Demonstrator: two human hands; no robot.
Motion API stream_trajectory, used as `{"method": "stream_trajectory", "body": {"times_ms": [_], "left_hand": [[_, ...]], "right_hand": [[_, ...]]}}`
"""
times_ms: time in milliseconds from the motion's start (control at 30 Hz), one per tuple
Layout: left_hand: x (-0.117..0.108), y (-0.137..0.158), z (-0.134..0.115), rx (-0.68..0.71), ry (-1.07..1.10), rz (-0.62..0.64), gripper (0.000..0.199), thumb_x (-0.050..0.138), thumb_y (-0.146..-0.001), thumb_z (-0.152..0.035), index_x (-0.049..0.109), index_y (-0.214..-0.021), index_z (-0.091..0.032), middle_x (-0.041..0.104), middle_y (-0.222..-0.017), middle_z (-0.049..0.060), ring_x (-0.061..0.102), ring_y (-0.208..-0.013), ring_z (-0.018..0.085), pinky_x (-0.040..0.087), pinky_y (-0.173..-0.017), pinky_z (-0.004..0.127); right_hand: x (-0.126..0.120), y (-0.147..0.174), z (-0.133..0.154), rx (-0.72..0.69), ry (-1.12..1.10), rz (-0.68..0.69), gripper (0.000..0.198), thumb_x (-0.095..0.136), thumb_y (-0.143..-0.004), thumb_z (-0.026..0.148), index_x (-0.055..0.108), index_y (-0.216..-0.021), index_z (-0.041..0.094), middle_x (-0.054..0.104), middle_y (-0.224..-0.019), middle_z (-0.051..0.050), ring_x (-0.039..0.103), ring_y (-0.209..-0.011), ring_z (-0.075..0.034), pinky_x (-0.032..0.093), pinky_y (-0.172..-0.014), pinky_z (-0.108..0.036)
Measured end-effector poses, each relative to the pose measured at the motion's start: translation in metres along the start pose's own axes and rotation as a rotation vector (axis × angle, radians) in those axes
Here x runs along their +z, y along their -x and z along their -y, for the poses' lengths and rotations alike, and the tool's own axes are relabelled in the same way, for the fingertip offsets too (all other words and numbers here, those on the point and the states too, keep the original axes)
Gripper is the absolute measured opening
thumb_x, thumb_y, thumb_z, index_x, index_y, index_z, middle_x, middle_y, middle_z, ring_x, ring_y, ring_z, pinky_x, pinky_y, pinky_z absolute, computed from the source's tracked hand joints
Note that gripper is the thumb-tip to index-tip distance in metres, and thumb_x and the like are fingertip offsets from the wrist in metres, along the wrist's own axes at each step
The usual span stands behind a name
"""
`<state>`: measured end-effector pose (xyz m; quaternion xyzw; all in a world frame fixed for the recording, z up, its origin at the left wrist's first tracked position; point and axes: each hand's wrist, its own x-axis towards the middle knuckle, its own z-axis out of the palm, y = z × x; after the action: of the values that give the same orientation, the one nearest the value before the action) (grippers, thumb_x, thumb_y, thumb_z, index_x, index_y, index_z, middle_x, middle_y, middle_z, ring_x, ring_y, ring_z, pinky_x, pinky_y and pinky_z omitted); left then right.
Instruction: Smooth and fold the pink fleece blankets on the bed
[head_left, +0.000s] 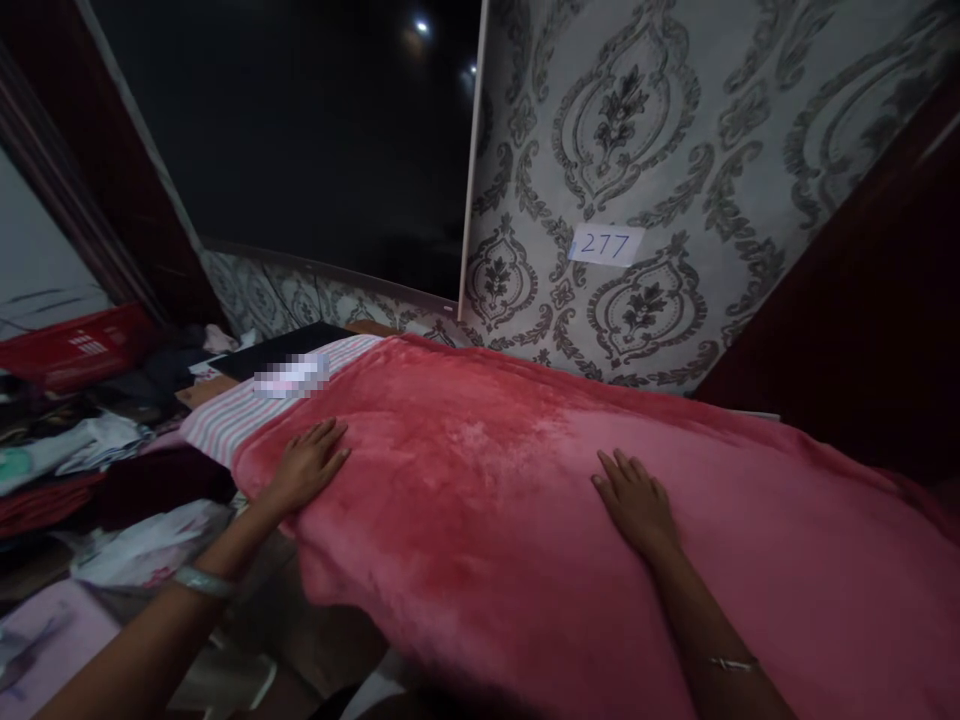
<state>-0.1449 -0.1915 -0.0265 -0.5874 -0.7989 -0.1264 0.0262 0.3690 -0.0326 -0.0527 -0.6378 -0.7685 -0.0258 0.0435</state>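
A plush red and pink blanket [465, 500] spreads over a long raised surface and hangs down at the near side. Flat on its left part lies my left hand [304, 465], fingers stretched out and holding nothing. My right hand [634, 500] rests on the lighter pink middle of the blanket, fingers a little apart. Beyond my left hand, a striped cloth [240, 420] in white, grey and pink shows past the blanket's left edge. On that cloth sits a small pale item [292, 376], blurred out.
A large dark television [315, 130] hangs on the patterned wall behind, near a paper label [606, 244] reading 277. To the left are a red basket [82, 345], heaped clothes [97, 445] and a white plastic bag [154, 545]. A dark red panel [847, 300] stands at the right.
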Motion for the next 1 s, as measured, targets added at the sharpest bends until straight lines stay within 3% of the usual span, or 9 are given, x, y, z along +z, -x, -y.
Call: {"method": "stream_trajectory", "body": {"times_ms": [167,333,433,600,800,1000], "left_hand": [[-0.019,-0.024,0.014,-0.057,0.026,-0.082,0.055,0.033,-0.093,-0.04,0.067,-0.129,-0.017,0.061,-0.146,0.009,0.055,-0.135,0.024,0.04,-0.118,0.034],[-0.038,-0.064,0.028,-0.227,0.019,-0.07,0.053,0.031,-0.093,-0.033,0.069,-0.124,-0.013,0.068,-0.132,0.018,0.063,-0.123,0.032,0.05,-0.103,0.041],[-0.041,-0.085,0.035,-0.333,0.034,-0.053,0.053,0.036,-0.092,-0.033,0.067,-0.128,-0.01,0.072,-0.122,0.022,0.065,-0.118,0.037,0.051,-0.097,0.044],[-0.042,-0.107,0.039,-0.433,0.122,-0.047,0.061,0.044,-0.089,-0.031,0.056,-0.143,-0.006,0.074,-0.118,0.022,0.067,-0.117,0.036,0.053,-0.093,0.042],[-0.041,-0.116,0.035,-0.449,0.245,-0.059,0.07,0.049,-0.089,-0.039,0.046,-0.15,-0.006,0.072,-0.119,0.02,0.067,-0.115,0.034,0.054,-0.091,0.041],[-0.043,-0.118,0.034,-0.388,0.378,-0.056,0.073,0.05,-0.088,-0.039,0.04,-0.154,-0.008,0.073,-0.104,0.015,0.071,-0.088,0.028,0.057,-0.078,0.037]], "right_hand": [[0.005,-0.001,-0.001,0.01,0.005,-0.003,0.058,0.025,-0.104,0.041,0.043,-0.158,0.025,0.035,-0.167,-0.007,0.032,-0.153,-0.028,0.031,-0.12,-0.053],[0.01,-0.002,-0.001,0.009,0.0,-0.022,0.059,0.024,-0.104,0.041,0.043,-0.157,0.026,0.036,-0.167,-0.006,0.033,-0.153,-0.028,0.031,-0.12,-0.052],[0.013,-0.004,-0.002,0.009,-0.007,-0.033,0.058,0.024,-0.104,0.041,0.044,-0.157,0.027,0.036,-0.167,-0.006,0.033,-0.153,-0.028,0.031,-0.12,-0.053],[0.011,-0.005,-0.001,0.008,-0.003,-0.007,0.057,0.028,-0.104,0.041,0.043,-0.157,0.028,0.036,-0.167,-0.006,0.032,-0.154,-0.027,0.031,-0.12,-0.052],[0.005,-0.003,0.003,0.025,0.022,0.016,0.056,0.028,-0.105,0.04,0.04,-0.159,0.028,0.033,-0.168,-0.004,0.03,-0.155,-0.025,0.028,-0.122,-0.048],[0.004,-0.003,0.004,0.03,0.012,0.003,0.056,0.029,-0.105,0.038,0.042,-0.158,0.028,0.034,-0.167,-0.005,0.031,-0.154,-0.026,0.028,-0.122,-0.05]]}}
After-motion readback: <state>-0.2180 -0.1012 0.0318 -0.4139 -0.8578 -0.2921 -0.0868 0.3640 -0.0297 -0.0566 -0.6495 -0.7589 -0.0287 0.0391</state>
